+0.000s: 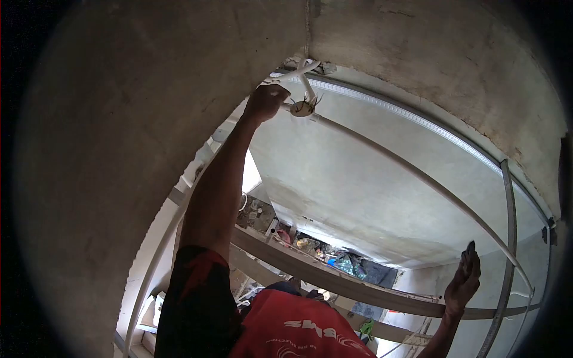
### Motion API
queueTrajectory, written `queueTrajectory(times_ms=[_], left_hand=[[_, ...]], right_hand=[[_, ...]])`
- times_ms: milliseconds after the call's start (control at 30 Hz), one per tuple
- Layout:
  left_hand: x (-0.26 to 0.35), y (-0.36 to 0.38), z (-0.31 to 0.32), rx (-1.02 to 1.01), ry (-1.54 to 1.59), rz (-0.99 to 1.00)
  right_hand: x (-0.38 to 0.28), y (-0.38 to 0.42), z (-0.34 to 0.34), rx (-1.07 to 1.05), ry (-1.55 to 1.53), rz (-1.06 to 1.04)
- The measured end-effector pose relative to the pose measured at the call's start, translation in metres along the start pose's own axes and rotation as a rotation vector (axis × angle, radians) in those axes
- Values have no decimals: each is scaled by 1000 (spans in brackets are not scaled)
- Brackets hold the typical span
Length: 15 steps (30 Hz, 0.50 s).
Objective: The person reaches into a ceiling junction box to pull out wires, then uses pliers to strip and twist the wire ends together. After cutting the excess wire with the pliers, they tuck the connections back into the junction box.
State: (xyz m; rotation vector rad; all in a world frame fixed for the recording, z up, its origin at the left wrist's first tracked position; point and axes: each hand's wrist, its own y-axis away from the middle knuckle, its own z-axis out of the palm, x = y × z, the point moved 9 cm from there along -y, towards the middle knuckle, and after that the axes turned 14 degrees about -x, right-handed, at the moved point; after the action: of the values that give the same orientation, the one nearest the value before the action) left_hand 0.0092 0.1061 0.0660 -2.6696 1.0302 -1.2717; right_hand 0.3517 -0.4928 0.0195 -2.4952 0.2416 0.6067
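Note:
My left hand (265, 103) reaches up, fingers closed around a white conduit pipe end beside a round junction box (302, 108). Several dark wire ends stick out of the box. From its other side a long white conduit (391, 154) runs off to the right. More white pipe pieces (301, 71) meet above the box near the wall. My right hand (464, 281) is raised at the lower right, apart from the conduit. Its fingers are closed on a small object with a dark tip (471, 246); its kind cannot be made out.
A perforated metal channel (418, 119) follows the edge above the conduit. A grey metal bar (508, 221) crosses the conduit at right. Long beams (334, 287) span below me. Farther down lies a cluttered floor with a blue patterned bag (349, 265). Rough plaster walls (149, 101) surround this.

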Motion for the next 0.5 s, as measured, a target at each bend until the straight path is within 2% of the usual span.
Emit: queueTrajectory(times_ms=[33,67,100,167,233,300,367,433,467,500], left_hand=[[5,-5,5,-75,-102,60],[3,-11,11,-195,-141,-31],[8,-12,7,-191,-136,-24],[30,-12,18,-331,-163,188],[25,-24,27,-395,-76,211],[19,-22,36,-488,164,115],[20,-29,35,-527,203,100],[18,-31,47,-631,249,179],[23,-29,47,-659,239,172],[19,-27,47,-655,356,122]], right_hand=[[5,4,1,0,2,2],[19,13,0,-8,54,39],[24,14,-1,-14,108,74],[15,10,-3,1,111,25],[11,11,-2,18,113,-20],[35,16,4,-16,103,103],[32,8,5,-12,130,92],[29,12,6,-53,163,102],[34,14,6,-81,178,164],[40,17,4,-115,195,225]])
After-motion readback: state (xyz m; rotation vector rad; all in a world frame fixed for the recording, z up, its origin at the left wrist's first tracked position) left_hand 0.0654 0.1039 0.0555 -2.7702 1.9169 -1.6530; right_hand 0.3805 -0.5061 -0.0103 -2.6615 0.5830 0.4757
